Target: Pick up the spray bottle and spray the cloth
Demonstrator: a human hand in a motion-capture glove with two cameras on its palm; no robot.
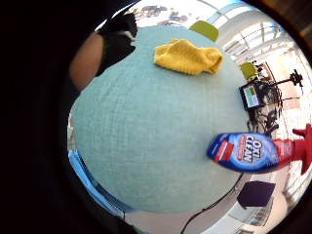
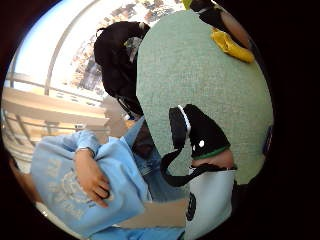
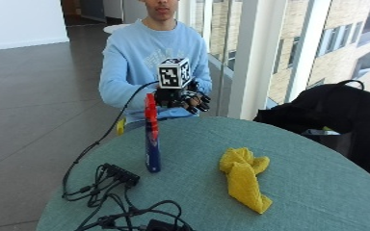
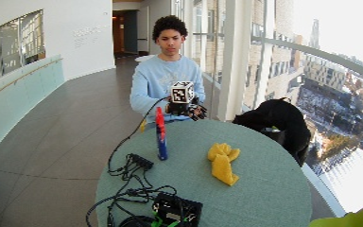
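- Behind the spray bottle [image 3: 151, 135], at the table's far edge, the gloved right hand [image 3: 186, 100] is raised above the tabletop in front of the person's chest; its fingers hang loosely curled and hold nothing.
- Much of that hand is hidden from the outside view, so only the dark fingertips show clearly.
- The bare left hand [image 2: 91, 178] rests against the person's light blue sleeve [image 2: 75, 185], seen only in the thumb-side palm view; it grips nothing that I can make out.
- The spray bottle stands upright on the table [image 3: 313, 163], blue body with a red trigger head, well apart from the gloved hand.
- Its label faces away in the outside view and shows only in the little-finger-side palm view.
- Beside the bottle, on the window side, lies the crumpled yellow cloth [image 3: 243, 177], near it but not touching.
- Nearer than the bottle, black cables [image 3: 111, 190] sprawl over the table and run off the frame's edge.
- The table is round, covered in teal fabric.
- Beyond the cloth, a black bag [image 3: 329, 115] sits beside the table against tall windows [image 4: 332, 61]; the floor [image 4: 56, 142] is grey.
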